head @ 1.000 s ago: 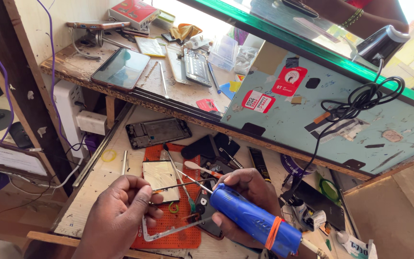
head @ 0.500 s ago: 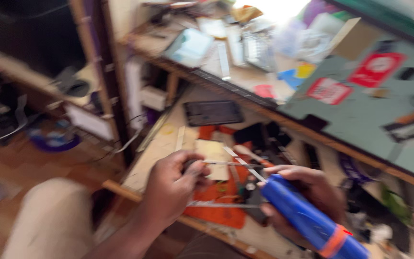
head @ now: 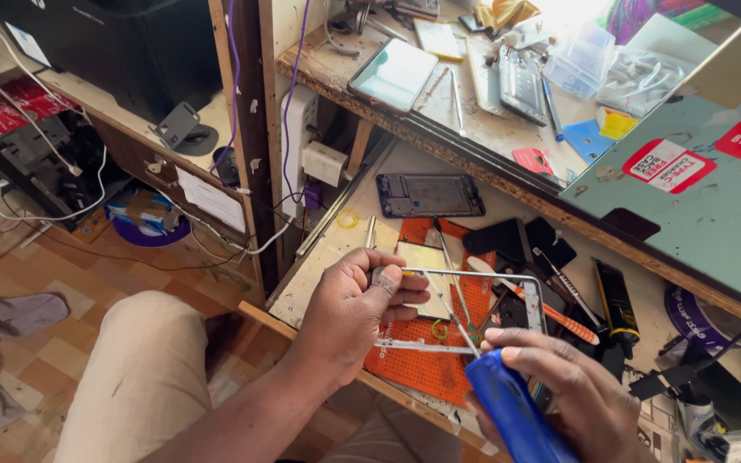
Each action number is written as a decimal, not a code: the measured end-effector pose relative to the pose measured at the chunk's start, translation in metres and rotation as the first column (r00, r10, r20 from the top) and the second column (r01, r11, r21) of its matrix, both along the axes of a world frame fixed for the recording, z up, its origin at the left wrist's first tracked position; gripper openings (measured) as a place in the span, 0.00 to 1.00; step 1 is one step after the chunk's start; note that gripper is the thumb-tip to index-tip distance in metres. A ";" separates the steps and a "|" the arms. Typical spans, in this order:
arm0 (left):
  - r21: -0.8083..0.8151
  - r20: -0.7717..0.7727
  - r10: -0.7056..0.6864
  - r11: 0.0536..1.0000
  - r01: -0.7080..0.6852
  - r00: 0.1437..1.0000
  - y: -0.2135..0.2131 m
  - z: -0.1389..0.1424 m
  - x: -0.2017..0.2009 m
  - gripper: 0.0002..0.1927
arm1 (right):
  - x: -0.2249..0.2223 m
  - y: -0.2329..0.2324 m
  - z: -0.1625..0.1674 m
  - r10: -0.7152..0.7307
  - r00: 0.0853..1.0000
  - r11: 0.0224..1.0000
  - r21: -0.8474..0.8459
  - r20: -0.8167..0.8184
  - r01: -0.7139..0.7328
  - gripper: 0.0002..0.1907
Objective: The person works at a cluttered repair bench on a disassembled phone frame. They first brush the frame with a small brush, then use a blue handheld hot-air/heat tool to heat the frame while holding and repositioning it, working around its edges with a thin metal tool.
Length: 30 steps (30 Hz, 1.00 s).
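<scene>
My left hand [head: 355,307] grips one end of a thin silver phone frame [head: 532,288] and holds it just above an orange work mat [head: 429,370] on the lower shelf. My right hand [head: 564,391] is closed around a blue cylindrical tool [head: 515,413] whose thin metal tip [head: 454,314] reaches up across the frame's opening. A pale rectangular panel [head: 427,262] lies on the mat under the frame.
A dark phone chassis [head: 429,195] lies at the shelf's back. A black tube [head: 616,300], an orange-handled tool [head: 559,315] and dark parts crowd the right. The upper shelf holds a phone [head: 393,72], a circuit board [head: 521,82] and clear boxes. Cables hang left.
The view has swung left and down, so my knee and the floor show. Both hands keep hold of the frame and blue tool over the mat.
</scene>
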State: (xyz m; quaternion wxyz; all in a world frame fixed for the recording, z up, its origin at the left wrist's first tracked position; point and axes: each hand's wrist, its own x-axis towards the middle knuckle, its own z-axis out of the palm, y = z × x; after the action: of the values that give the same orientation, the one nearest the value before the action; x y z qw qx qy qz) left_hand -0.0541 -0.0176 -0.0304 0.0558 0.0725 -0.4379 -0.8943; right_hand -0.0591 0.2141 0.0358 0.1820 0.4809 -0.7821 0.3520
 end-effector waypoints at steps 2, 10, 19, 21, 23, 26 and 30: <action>0.006 0.010 -0.021 1.000 0.021 1.000 0.000 0.000 -0.001 0.09 | 0.002 -0.001 0.002 -0.003 1.000 1.000 0.025 0.024 0.003 0.30; 0.094 0.008 -0.073 0.993 0.072 0.997 -0.005 0.003 -0.005 0.09 | -0.009 -0.007 0.004 0.057 0.991 0.997 0.052 -0.122 -0.051 0.31; 0.137 0.047 -0.111 0.985 0.103 0.993 -0.007 0.007 -0.005 0.09 | -0.008 -0.006 0.005 0.061 0.989 0.996 0.067 -0.135 -0.052 0.29; 0.140 0.040 -0.109 0.985 0.103 0.993 -0.007 0.006 -0.005 0.09 | -0.007 -0.005 0.005 0.047 0.991 0.997 0.074 -0.129 -0.037 0.29; 0.141 0.036 -0.109 0.985 0.103 0.993 -0.007 0.006 -0.004 0.09 | -0.005 -0.005 0.005 0.027 0.994 0.997 0.080 -0.110 -0.018 0.29; 0.137 0.036 -0.109 0.985 0.103 0.993 -0.007 0.005 -0.005 0.09 | -0.005 -0.004 0.005 0.031 0.996 0.997 0.076 -0.089 -0.024 0.29; 0.119 0.050 -0.102 0.988 0.095 0.994 -0.007 0.006 -0.006 0.08 | -0.005 -0.004 0.006 0.034 0.996 0.997 0.069 -0.083 -0.028 0.29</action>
State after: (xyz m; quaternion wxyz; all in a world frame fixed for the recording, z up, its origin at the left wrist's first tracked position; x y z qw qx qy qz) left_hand -0.0597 -0.0249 -0.0249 -0.0049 0.0789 -0.3895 -0.9176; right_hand -0.0638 0.2103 0.0418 0.1931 0.5133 -0.7776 0.3076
